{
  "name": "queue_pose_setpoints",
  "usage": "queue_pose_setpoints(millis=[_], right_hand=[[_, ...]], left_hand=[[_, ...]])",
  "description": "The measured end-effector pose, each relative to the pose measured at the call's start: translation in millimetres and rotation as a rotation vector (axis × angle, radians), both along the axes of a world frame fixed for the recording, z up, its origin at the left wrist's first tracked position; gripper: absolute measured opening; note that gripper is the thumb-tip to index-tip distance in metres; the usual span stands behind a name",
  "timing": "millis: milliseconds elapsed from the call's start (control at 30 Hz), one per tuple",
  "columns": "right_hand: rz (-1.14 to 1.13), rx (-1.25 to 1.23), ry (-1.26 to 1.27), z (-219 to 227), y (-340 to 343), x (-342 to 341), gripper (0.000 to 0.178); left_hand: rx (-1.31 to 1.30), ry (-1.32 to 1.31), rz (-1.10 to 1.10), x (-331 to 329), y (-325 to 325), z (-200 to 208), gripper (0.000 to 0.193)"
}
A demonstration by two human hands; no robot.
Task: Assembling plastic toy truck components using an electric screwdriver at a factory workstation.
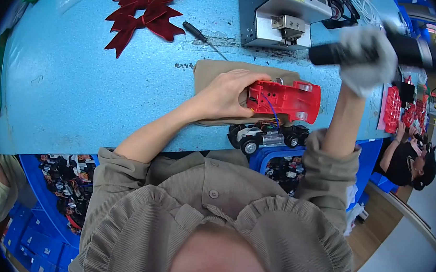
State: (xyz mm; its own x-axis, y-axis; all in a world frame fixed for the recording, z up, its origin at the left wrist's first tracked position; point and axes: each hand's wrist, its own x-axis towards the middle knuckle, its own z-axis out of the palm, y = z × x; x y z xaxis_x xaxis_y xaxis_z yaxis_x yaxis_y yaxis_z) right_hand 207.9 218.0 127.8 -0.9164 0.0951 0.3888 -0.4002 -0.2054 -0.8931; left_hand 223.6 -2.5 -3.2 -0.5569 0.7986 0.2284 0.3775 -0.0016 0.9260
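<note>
My left hand (228,96), bare, grips the end of a red toy car body shell (289,102) between thumb and fingers. The shell's hollow underside faces up, over a folded brown cloth (211,72). Thin coloured wires run from it to a toy car chassis (265,136) with black wheels at the table's near edge. Raised at the right, my right hand (368,61) wears a whitish glove and is wrapped round a black hand-held tool (412,50). Motion blur hides the tool's exact kind.
Dark red velvet bows (148,14) and a screwdriver (202,36) lie on the blue table (60,84). A metal machine (287,17) stands at the back. Blue bins (47,193) of chassis parts sit below the near edge. Another person (407,159) works at the right, near red shells (393,108).
</note>
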Motion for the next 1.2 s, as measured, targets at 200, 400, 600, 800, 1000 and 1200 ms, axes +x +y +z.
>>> queue_pose_setpoints(millis=[200, 400, 600, 800, 1000, 1200], right_hand=[[-0.097, -0.167, 0.191, 9.6, -33.2, 81.8, 0.023], [-0.158, -0.181, 0.251, -30.3, -22.6, 88.7, 0.039], [-0.180, -0.148, 0.246, -35.7, -23.6, 90.0, 0.040], [-0.259, -0.085, 0.219, -29.8, -37.9, 87.0, 0.036], [-0.245, 0.026, 0.192, -25.4, -39.7, 86.9, 0.035], [-0.225, 0.081, 0.190, -22.3, -44.2, 82.2, 0.033]], left_hand=[[-0.005, 0.027, -0.017, 0.3, 2.6, 1.1, 0.064], [0.010, 0.028, -0.012, 0.9, 7.8, 1.1, 0.063], [0.010, 0.044, -0.005, 1.4, 6.9, -0.7, 0.063], [0.026, 0.070, 0.004, 2.2, 5.3, -0.3, 0.062], [0.055, 0.069, 0.013, 3.0, 5.9, -2.8, 0.062], [0.115, 0.055, 0.008, 0.5, 13.0, -4.0, 0.063]])
